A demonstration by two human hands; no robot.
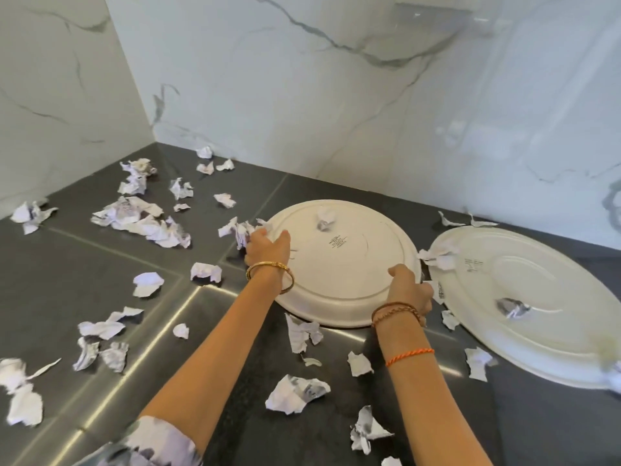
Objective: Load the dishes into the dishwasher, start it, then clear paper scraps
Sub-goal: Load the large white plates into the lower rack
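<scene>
Hands grip opposite rims of upturned plate.

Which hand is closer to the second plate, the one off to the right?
The right hand. It grips the near-right rim of the middle plate, just across a narrow gap from the second plate. The left hand holds the middle plate's far-left rim.

Before me: dark grey stone counter, polished, pale seams crossing it, bright streaks of glare along seams near my side. Behind it white marble-look wall with grey veins, glossy, faint reflections on right. Second marble wall at my left, both meeting in corner
</scene>
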